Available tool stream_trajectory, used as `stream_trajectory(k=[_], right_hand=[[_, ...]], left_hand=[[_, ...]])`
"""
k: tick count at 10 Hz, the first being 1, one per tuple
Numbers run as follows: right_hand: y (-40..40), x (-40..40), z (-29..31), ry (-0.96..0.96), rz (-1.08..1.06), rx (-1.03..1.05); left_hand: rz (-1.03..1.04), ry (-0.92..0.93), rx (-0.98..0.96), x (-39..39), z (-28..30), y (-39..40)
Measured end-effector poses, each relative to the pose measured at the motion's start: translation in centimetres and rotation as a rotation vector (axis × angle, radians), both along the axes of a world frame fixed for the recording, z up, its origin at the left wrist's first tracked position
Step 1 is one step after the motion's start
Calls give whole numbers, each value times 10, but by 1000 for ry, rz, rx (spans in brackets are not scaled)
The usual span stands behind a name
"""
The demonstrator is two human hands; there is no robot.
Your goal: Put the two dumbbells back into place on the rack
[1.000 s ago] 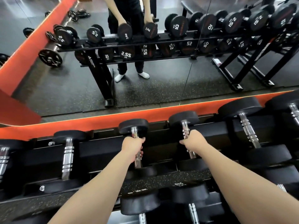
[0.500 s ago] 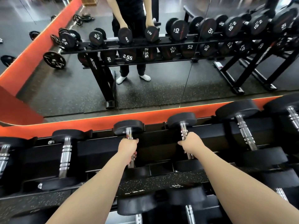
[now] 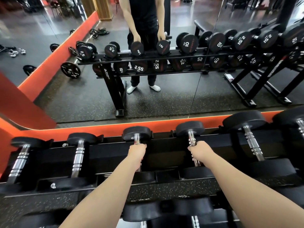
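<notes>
Two small black dumbbells with chrome handles lie side by side on the top shelf of the black rack (image 3: pixel 166 145). My left hand (image 3: pixel 137 151) is wrapped around the handle of the left dumbbell (image 3: pixel 136 133). My right hand (image 3: pixel 199 149) grips the handle of the right dumbbell (image 3: pixel 189 128). Both dumbbells point away from me, far heads against the rack's back rail, near heads resting in the front cradles. My forearms hide parts of the handles.
More dumbbells fill the shelf to the left (image 3: pixel 79 152) and larger ones to the right (image 3: pixel 250 142). A lower shelf holds further dumbbells (image 3: pixel 143 211). Behind the rack an orange ledge (image 3: pixel 98 130) runs under a wall mirror (image 3: pixel 164 99) reflecting me and the rack.
Both dumbbells slid slightly away from me and settled lower in their cradles. My hands stayed closed on the handles, and my head tilted up, showing more of the mirror.
</notes>
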State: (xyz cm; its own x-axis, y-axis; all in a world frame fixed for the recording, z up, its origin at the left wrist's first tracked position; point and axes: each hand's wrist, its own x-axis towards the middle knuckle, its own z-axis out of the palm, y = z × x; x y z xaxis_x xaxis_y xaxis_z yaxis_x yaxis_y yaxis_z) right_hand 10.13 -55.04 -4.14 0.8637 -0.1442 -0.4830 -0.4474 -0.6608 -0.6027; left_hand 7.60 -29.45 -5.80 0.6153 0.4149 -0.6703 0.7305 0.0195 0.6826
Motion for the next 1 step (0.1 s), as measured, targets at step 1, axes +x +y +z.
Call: stream_trajectory(k=[1], right_hand=[[0, -1, 10, -44, -33, 14]], left_hand=[[26, 1, -7, -1, 8, -4]])
